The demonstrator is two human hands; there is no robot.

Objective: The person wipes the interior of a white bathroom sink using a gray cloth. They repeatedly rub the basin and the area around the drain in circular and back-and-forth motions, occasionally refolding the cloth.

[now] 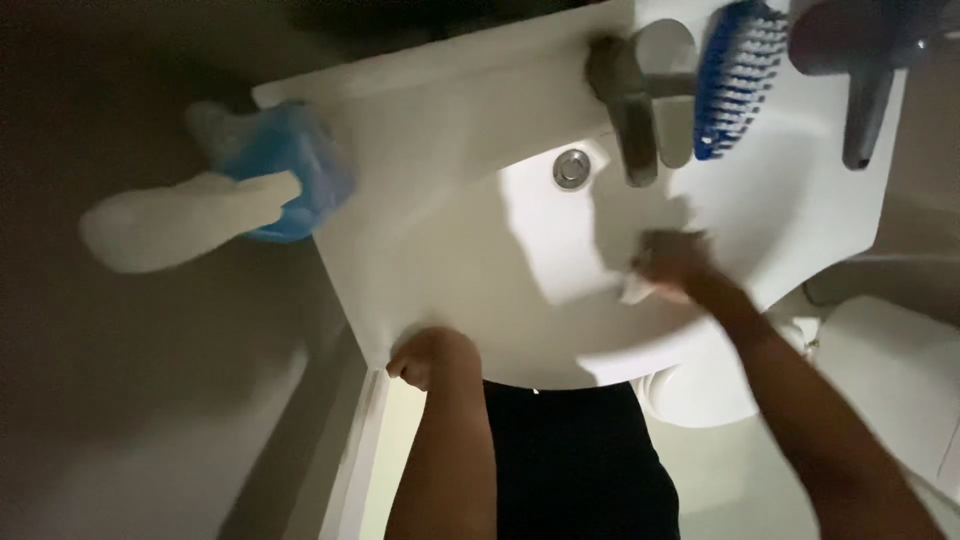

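I look down on a white washbasin. My left hand grips the basin's near rim, fingers curled over the edge. My right hand is inside the bowl, blurred, closed on a small white cloth or sponge pressed against the basin wall. A metal drain overflow ring sits at the back of the bowl. The chrome tap stands just beyond my right hand.
A blue scrubbing brush lies on the basin's back right. A dark hair dryer sits at the far right. A white spray bottle and blue container sit left of the basin. A white toilet stands lower right.
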